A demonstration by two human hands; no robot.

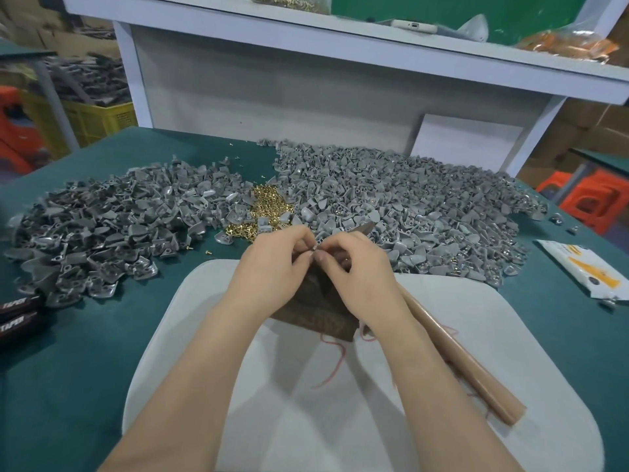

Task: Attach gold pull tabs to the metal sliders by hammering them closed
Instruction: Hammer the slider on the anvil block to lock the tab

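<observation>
My left hand (275, 264) and my right hand (354, 267) meet fingertip to fingertip over a dark block (316, 318) that stands on a white board (374, 386). Together they pinch a small metal piece (315, 247), mostly hidden by the fingers. A hammer with a wooden handle (463, 362) lies under my right forearm, its dark head (360, 229) showing behind the hand. A small heap of gold pull tabs (263, 207) lies just beyond my hands. Grey sliders lie in one pile to the left (109, 226) and a larger one to the right (408, 202).
The green table (85, 335) carries two black handles with red lettering (17, 315) at the left edge and a white and yellow packet (592, 267) at the right. A white shelf (340, 46) rises at the back. Yellow crates (98, 120) and orange stools (592, 195) stand beyond the table.
</observation>
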